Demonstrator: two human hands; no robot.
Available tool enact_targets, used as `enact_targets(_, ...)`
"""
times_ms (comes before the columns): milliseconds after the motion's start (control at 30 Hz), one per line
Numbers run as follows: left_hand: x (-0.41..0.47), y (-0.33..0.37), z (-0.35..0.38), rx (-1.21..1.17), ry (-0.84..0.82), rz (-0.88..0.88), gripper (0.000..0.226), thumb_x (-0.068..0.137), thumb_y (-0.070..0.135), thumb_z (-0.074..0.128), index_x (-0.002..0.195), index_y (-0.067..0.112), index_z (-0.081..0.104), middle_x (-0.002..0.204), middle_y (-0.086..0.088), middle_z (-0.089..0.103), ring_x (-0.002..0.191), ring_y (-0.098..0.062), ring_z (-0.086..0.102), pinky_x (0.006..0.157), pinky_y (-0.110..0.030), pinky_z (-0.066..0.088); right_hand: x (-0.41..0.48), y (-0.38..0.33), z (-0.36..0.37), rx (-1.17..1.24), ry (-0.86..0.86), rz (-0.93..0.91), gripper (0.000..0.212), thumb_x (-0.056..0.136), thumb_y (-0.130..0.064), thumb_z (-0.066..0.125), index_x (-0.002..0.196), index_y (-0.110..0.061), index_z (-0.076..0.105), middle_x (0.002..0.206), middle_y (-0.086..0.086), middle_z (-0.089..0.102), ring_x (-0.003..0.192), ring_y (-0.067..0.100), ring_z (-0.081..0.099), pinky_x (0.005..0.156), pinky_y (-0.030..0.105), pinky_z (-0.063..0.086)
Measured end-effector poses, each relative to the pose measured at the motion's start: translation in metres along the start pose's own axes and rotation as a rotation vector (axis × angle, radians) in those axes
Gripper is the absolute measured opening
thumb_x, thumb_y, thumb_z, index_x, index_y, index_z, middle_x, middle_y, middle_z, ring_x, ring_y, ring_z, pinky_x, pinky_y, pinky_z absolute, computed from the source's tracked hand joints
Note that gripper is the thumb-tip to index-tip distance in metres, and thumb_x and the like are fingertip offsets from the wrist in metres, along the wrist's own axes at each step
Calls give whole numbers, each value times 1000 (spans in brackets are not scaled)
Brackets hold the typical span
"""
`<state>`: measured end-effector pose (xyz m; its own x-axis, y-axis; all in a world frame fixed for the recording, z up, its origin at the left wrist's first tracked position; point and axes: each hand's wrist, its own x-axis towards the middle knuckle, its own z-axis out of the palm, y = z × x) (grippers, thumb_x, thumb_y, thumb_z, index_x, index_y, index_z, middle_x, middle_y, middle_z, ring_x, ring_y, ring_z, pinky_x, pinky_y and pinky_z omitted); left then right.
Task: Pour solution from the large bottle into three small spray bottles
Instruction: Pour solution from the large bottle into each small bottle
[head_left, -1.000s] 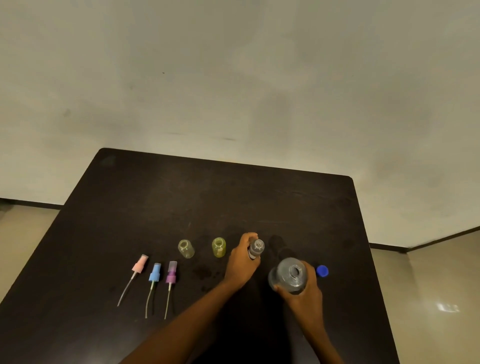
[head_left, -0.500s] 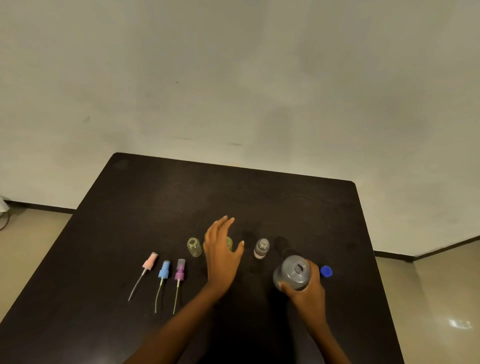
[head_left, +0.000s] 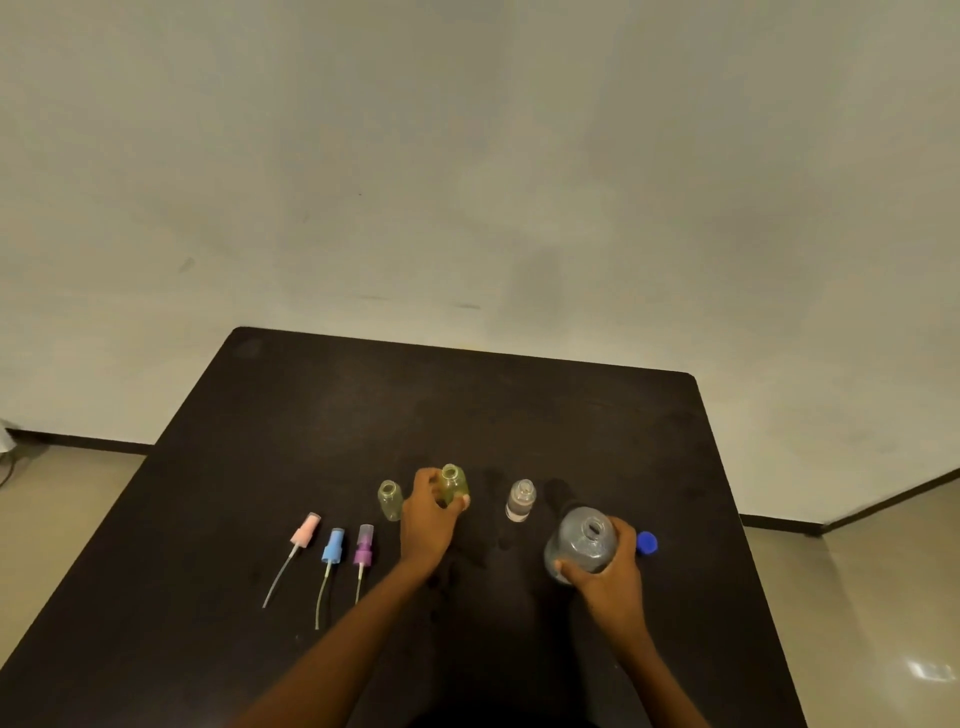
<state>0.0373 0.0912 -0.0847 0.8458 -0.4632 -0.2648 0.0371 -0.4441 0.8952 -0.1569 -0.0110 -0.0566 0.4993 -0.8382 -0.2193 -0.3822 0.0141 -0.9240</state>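
Three small open bottles stand in a row on the dark table (head_left: 311, 415). My left hand (head_left: 428, 519) grips the middle one, a yellow-green bottle (head_left: 453, 480). A pale bottle (head_left: 390, 500) stands to its left, and a clear bottle (head_left: 520, 500) holding liquid stands alone to its right. My right hand (head_left: 605, 569) grips the large uncapped bottle (head_left: 582, 540), which stands upright on the table at the right.
The large bottle's blue cap (head_left: 647, 543) lies just right of it. Three spray heads with tubes lie at the left: pink (head_left: 304, 532), blue (head_left: 332, 546) and purple (head_left: 363, 545). A pale wall rises behind the table.
My left hand let go of the clear bottle, swung left and took hold of the yellow-green middle bottle. My right hand stayed on the large bottle.
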Motion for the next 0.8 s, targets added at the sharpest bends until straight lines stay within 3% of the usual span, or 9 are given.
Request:
enact_targets(100,-11,29,-9,-87,25,113,39,78,8,71,105,22,47,91,17,58,92,-6,59,75,-12,43,1,-5,-1,32,43,-33,68,61,3,80,115,-19,44,103,-9,55,103,19,56,79,21,45)
enact_targets(200,-21,69,-22,-141,31,241,39,77,13,73,106,24,50,94,17,59,89,1,58,71,-7,46,6,-29,-8,62,73,-128,67,59,2,82,112,-20,47,105,-5,57,100,17,57,82,25,47)
enact_targets(467,-51,192,-54,-361,-123,418,35,73,17,76,95,36,55,101,11,63,91,-5,64,70,-18,55,22,-155,-46,97,129,-435,77,56,-7,86,119,-28,48,117,-6,56,105,11,54,85,27,47)
enact_targets(600,-72,240,-71,-449,-199,464,32,72,14,76,98,26,60,99,12,65,88,-6,67,64,-18,56,23,-215,-64,20,197,-586,81,55,-9,87,123,-30,46,124,-1,53,107,16,51,81,22,46)
enact_targets(800,-98,286,-94,-476,-276,567,31,71,14,76,95,28,64,87,15,72,85,-4,69,66,-22,58,11,-283,-84,-88,341,-786,80,55,-18,87,120,-36,46,116,-7,46,109,23,48,88,42,49)
